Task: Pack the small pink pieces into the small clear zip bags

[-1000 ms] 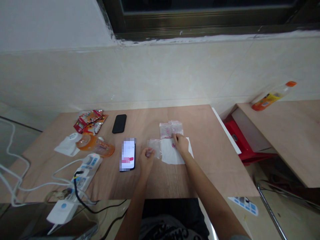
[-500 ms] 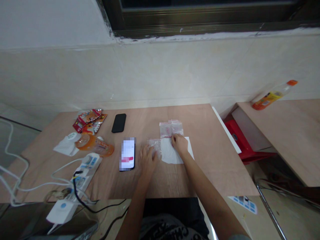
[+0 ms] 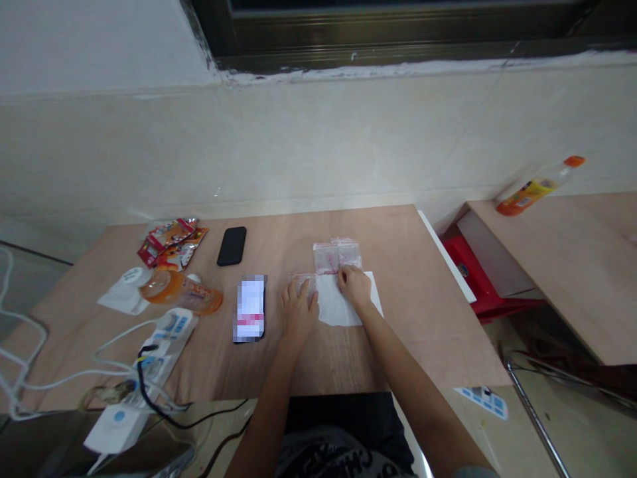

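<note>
Zip-top plastic bags, two clear ones side by side, lie just beyond the right hand, its fingers curled, tips gathered at their near edge over a white paper sheet; cannot tell whether anything is pinched. Left hand palm down, fingers loosely spread over a third clear bag, no grasp seen. Lit smartphone on the worktop, left of the left hand; orange drink bottle farther left.
</note>
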{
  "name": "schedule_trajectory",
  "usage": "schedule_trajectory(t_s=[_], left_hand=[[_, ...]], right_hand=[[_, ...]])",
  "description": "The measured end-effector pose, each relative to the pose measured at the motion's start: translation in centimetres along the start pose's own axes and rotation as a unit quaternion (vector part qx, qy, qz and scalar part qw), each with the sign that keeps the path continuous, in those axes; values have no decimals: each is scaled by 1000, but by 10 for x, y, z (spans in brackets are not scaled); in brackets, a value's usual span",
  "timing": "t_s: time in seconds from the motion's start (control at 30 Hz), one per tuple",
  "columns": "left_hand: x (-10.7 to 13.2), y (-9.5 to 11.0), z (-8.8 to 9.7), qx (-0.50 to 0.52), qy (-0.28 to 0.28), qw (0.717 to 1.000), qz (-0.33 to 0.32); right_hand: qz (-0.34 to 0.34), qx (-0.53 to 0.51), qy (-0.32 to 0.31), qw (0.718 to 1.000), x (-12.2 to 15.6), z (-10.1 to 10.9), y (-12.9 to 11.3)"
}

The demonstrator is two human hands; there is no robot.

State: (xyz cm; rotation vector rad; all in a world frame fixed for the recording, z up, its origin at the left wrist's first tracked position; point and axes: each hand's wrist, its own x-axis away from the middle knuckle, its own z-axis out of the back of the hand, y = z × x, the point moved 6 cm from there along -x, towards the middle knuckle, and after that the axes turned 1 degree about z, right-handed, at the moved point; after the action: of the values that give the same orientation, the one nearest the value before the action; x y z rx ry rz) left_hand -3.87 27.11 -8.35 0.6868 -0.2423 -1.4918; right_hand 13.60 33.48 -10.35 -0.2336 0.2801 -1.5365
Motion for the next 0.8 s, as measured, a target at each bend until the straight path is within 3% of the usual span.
schedule_trajectory(t_s=[0.2,0.43,0.57,0.8], left_hand=[[-29,25,-9,-33,-32,998,-49],[-82,54,-45,-94,-95,986,-99],[-107,66,-66,-89,-108,985,-97],[-129,81,-86,-110,-133,978,-114]], right_hand=[[-3,3,13,1000,0,3,-1],[5,-1,13,1000,0,4,-2],[10,-1,0,1000,0,4,-3],[11,3,-4,1000,0,2,-3]])
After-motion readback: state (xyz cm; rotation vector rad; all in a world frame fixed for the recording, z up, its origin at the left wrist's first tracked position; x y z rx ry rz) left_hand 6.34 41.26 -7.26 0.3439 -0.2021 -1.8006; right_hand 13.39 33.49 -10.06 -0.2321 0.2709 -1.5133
